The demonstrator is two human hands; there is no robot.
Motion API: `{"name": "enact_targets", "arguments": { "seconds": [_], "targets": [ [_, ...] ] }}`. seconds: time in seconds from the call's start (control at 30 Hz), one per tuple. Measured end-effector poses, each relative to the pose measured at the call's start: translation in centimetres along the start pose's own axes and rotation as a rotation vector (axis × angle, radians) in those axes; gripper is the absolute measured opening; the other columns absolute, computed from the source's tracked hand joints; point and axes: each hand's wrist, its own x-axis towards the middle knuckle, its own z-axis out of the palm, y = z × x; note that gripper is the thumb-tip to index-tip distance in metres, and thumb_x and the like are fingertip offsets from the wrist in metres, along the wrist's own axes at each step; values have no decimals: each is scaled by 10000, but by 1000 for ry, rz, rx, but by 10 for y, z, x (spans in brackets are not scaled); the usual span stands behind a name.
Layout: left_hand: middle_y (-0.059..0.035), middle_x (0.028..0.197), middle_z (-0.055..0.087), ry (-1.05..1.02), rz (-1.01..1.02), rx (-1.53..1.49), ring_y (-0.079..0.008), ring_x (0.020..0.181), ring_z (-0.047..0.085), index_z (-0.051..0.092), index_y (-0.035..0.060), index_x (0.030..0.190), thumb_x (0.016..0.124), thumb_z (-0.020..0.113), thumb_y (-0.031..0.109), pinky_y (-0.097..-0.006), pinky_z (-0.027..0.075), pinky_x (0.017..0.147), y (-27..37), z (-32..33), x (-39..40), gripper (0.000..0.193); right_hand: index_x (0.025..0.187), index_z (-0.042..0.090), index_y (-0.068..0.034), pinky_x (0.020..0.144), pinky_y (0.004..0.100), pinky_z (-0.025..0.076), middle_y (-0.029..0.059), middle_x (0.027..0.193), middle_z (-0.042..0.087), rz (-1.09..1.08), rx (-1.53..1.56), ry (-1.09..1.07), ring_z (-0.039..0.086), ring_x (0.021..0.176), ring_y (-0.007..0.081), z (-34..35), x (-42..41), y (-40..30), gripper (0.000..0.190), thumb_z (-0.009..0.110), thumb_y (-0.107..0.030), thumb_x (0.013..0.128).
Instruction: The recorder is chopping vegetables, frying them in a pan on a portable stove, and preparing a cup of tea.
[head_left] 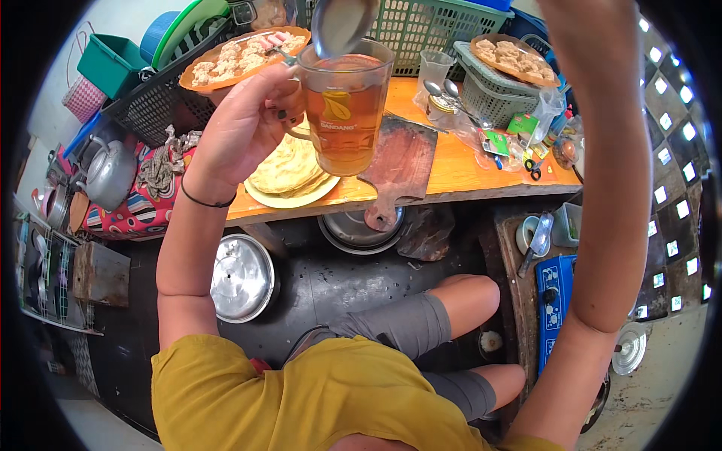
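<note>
My left hand grips the handle of a clear glass mug raised above the wooden table. Amber-brown liquid nearly fills the mug, and its side bears a printed leaf and writing. Over the mug's rim hangs the metal bowl of a ladle or large spoon, tilted, with its handle out of view. At the top right, only the base of my right hand shows; its fingers are cut off by the picture's edge. Below the mug are a plate of stacked flat pancakes and a wooden cutting board.
Scalloped trays of pale lumps, a left one and a right one, stand at the back. Spoons, scissors and packets lie on the table. A kettle is at left, a blue stove at right. Lidded pots occupy the floor.
</note>
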Motion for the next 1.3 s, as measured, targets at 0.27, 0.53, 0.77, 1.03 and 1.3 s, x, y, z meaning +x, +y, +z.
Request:
{"name": "enact_targets", "arguments": {
  "seconds": [0.27, 0.53, 0.77, 1.03, 1.3],
  "targets": [
    [61, 752, 400, 80, -12, -17, -78, 699, 391, 518, 100, 863, 1010, 533, 218, -264, 377, 695, -7, 11, 12, 189, 999, 637, 33, 745, 255, 582, 89, 882, 665, 147, 147, -352, 689, 832, 141, 20, -16, 9, 91, 625, -39, 944],
    [56, 754, 392, 64, 27, 32, -63, 706, 366, 496, 104, 809, 1011, 536, 220, -245, 336, 670, -9, 11, 14, 236, 940, 666, 46, 658, 262, 504, 90, 804, 676, 215, -262, -486, 619, 721, 119, 25, -21, 10, 71, 633, -9, 909],
    [62, 764, 397, 107, 17, 16, -61, 722, 367, 508, 115, 812, 1010, 540, 235, -243, 345, 686, -12, 13, 15, 233, 928, 646, 53, 621, 231, 491, 89, 799, 683, 387, 39, -446, 607, 671, 96, 26, -23, 27, 63, 619, -2, 913],
    [63, 741, 365, 36, 34, 20, -73, 704, 370, 475, 117, 784, 1010, 537, 236, -245, 343, 686, -9, 5, 16, 263, 928, 634, 51, 681, 242, 523, 87, 818, 680, 239, -189, -513, 645, 737, 113, 24, -16, 10, 48, 607, 14, 913],
    [44, 747, 390, 62, 65, 59, -80, 700, 378, 484, 97, 785, 1016, 522, 219, -258, 346, 676, -10, 7, 15, 264, 935, 631, 48, 687, 257, 523, 97, 829, 678, 29, -328, -401, 650, 749, 136, 31, -26, 13, 52, 606, 8, 915]
  ]
}}
